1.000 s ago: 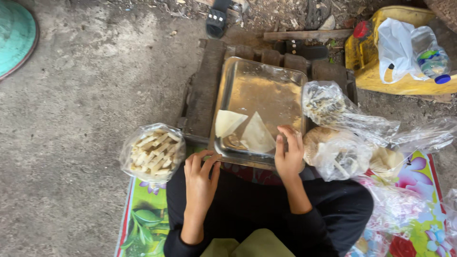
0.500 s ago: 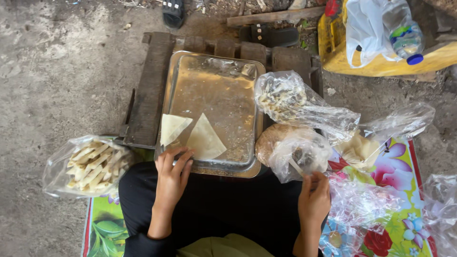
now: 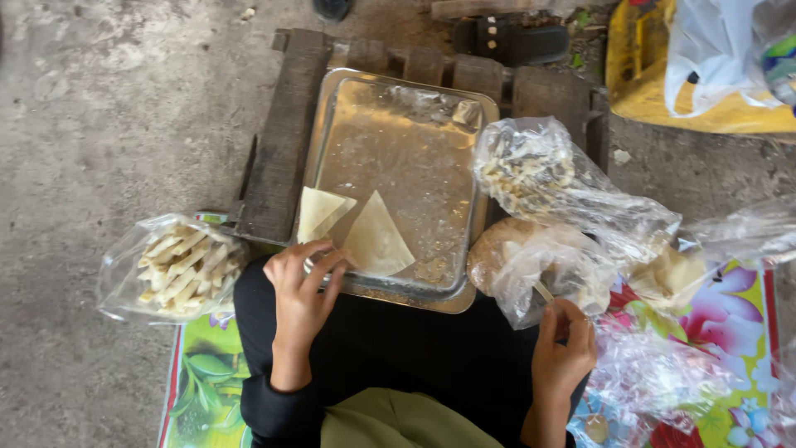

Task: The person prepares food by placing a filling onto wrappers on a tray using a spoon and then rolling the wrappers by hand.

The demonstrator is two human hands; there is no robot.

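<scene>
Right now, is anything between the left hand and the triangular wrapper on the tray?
Nothing visible. The left hand rests at the near rim of the metal tray, fingertips at the edge of the triangular wrapper. The folded wrapper lies beside it, not between.

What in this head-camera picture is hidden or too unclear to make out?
- Right hand: its fingertips go under the clear plastic bag, so any grip is unclear.
- That bag's contents: blurred by crinkled plastic.
- Dark sandal: only partly seen above the wooden pallet.
- White bag and yellow container: cut off by the top edge.
- Left hand: covers the near rim of the metal tray.
</scene>
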